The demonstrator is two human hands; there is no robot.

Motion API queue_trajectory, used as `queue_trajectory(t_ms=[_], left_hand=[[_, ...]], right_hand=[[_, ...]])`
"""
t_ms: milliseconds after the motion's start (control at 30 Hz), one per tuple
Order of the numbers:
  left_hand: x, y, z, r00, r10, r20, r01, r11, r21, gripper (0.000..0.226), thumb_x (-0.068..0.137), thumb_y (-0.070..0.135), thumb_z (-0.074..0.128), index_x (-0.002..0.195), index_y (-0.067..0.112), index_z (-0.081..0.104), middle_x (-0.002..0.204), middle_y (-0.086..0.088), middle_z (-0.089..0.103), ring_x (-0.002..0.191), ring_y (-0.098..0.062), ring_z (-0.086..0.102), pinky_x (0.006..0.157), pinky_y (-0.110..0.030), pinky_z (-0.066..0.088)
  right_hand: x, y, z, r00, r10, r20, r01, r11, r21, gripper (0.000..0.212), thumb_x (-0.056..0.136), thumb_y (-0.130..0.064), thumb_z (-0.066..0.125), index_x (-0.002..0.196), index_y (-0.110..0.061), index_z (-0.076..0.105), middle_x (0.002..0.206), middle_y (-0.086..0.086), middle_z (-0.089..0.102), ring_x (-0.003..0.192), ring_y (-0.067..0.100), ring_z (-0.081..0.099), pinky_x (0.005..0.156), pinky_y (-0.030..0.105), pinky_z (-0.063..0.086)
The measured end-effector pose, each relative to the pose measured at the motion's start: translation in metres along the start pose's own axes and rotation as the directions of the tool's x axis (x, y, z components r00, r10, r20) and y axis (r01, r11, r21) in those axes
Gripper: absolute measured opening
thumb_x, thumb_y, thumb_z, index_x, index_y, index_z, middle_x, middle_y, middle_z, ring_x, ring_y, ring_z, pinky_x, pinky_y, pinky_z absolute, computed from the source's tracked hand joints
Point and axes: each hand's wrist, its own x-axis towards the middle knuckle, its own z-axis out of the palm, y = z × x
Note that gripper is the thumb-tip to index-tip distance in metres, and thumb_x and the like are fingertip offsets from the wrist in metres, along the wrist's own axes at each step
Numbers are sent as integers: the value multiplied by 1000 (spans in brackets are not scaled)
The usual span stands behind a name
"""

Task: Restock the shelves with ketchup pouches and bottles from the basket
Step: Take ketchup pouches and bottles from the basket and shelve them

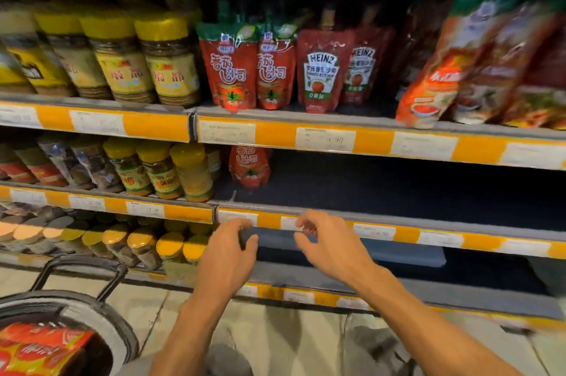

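Red ketchup pouches [234, 69] stand upright in a row on the upper shelf [337, 130], two with green tops beside two Heinz pouches [321, 72]. One lone red pouch [249, 168] stands on the mostly bare middle shelf [398, 191]. The basket [92, 311], bottom left, holds red and yellow packs [39, 351].

A red stand-up pouch [321, 69] on the upper shelf reads "HEINZ" and "TOMATO KETCHUP". White price tags on the orange shelf strips show "12.00" [146, 209] and "5.90" [325, 139].
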Motion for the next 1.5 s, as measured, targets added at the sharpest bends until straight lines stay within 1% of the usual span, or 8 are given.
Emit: queue_trajectory(t_ms=[300,500,633,733,967,1167,1333,1500], left_hand=[[-94,119,2,975,164,150,-145,981,-132,23,95,32,64,117,24,64,103,6,66,100,-16,61,88,-32,48],[-145,209,26,887,388,250,-304,898,-318,20,96,28,63,116,22,65,106,15,65,103,-4,62,94,-28,49],[-179,275,60,743,562,365,-419,815,-400,21,96,23,64,117,18,65,113,5,68,107,-11,63,96,-33,49],[-214,321,91,615,655,438,-469,751,-465,19,96,18,65,115,15,65,110,1,68,99,-10,63,85,-19,45],[-307,396,173,289,743,603,-487,657,-576,20,94,14,67,114,9,66,106,-2,70,91,-9,64,71,-4,43],[-378,429,261,19,721,693,-528,596,-605,12,93,14,67,105,17,66,101,2,70,93,-11,65,80,-22,47],[-426,445,335,-175,668,723,-605,506,-614,7,92,19,67,99,21,65,88,14,65,82,-4,62,68,-7,40],[-463,453,407,-259,587,767,-670,463,-580,10,95,21,63,102,25,57,101,5,63,76,-5,59,61,-17,38]], right_hand=[[-166,52,-89,955,215,-205,-160,954,255,24,92,-43,65,115,-36,60,97,-25,58,88,-7,56,75,13,43],[-266,92,-140,810,446,-379,-260,854,450,19,91,-45,68,106,-41,57,102,-21,63,96,-4,61,84,23,52],[-327,120,-159,666,580,-469,-352,799,488,18,91,-48,65,104,-40,57,99,-19,63,90,-3,61,77,23,51],[-371,138,-168,539,665,-517,-400,742,538,20,88,-49,64,102,-36,60,97,-16,65,88,1,63,82,35,56],[-474,178,-180,215,806,-552,-508,575,641,17,92,-38,66,104,-29,61,86,-19,59,76,-2,59,76,28,52],[-545,218,-161,-77,896,-436,-516,339,787,21,94,-35,64,108,-19,63,99,-5,67,92,17,65,85,39,54],[-592,257,-133,-270,919,-287,-492,124,861,21,94,-35,64,111,-22,59,102,-6,65,92,15,63,84,39,54],[-620,298,-102,-423,892,-160,-453,-56,890,37,93,-32,64,124,-16,52,111,-1,59,93,14,57,74,32,46]])
